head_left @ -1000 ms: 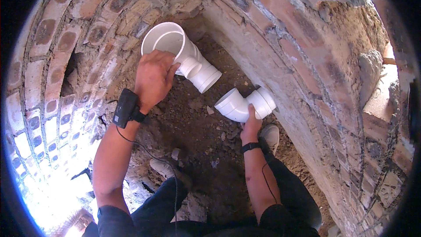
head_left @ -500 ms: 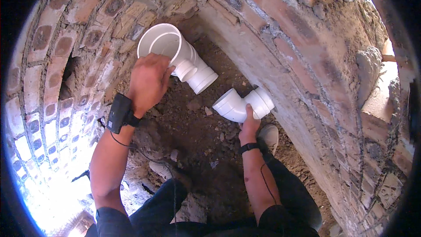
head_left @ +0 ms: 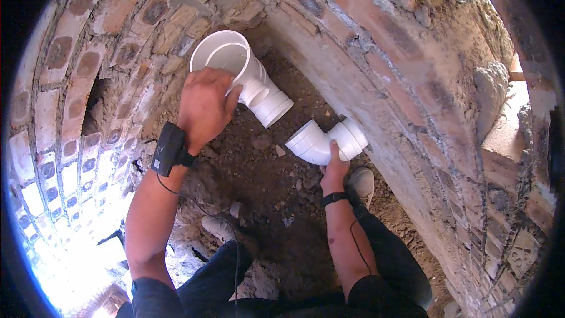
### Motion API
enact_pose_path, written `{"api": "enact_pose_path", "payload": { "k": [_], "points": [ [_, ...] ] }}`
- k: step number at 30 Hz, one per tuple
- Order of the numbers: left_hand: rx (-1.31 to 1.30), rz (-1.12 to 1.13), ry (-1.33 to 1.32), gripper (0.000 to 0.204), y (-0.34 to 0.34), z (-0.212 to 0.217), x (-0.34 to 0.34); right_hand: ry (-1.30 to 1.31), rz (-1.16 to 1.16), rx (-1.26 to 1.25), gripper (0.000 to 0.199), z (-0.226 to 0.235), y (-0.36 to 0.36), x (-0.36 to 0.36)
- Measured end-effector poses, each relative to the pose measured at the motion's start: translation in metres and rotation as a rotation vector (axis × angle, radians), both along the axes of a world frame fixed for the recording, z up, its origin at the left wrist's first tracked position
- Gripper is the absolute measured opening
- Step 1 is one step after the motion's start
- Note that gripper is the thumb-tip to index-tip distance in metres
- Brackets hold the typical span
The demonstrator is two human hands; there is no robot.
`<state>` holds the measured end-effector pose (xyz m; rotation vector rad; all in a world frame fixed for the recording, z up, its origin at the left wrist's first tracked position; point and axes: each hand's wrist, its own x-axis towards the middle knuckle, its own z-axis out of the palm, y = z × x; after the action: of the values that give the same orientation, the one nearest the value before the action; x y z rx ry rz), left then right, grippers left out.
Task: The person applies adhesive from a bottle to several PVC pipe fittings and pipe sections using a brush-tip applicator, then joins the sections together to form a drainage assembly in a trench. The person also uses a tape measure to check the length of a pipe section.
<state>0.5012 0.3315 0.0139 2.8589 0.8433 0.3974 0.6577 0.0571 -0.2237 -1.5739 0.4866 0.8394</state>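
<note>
My left hand is closed on the near rim of a white plastic pipe branch fitting. Its wide mouth faces up toward me, while a short side outlet is partly covered by my thumb and the narrower end slants down to the right. Against the right wall sits a white pipe elbow, one open end turned up and left toward the branch fitting. My right hand grips this elbow from below, thumb on its outer side; the other fingers are hidden beneath it. A gap separates the two fittings.
Brick walls rise on the left and right, meeting in a corner ahead. Loose soil and small stones cover the ground between my shoes. A thin cable runs down from the black device on my left wrist.
My left hand and the branch fitting have shifted slightly to the right, with the fitting turned a little. My right hand and the elbow stay where they were.
</note>
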Motion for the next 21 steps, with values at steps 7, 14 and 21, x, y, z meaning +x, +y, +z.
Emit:
{"api": "enact_pose_path", "payload": {
  "k": [7,14,21],
  "points": [
    [-0.11,0.064,0.085,0.019,-0.002,0.004,-0.002,-0.037,0.015,0.013,0.053,-0.01,-0.002,-0.001],
    [-0.112,0.088,0.074,0.018,-0.009,0.003,-0.009,-0.041,-0.002,0.062,0.057,-0.012,-0.003,-0.001],
    [-0.1,0.126,0.117,0.018,-0.005,0.0,-0.01,0.056,-0.022,-0.123,0.062,0.006,0.001,0.001]
  ]
}}
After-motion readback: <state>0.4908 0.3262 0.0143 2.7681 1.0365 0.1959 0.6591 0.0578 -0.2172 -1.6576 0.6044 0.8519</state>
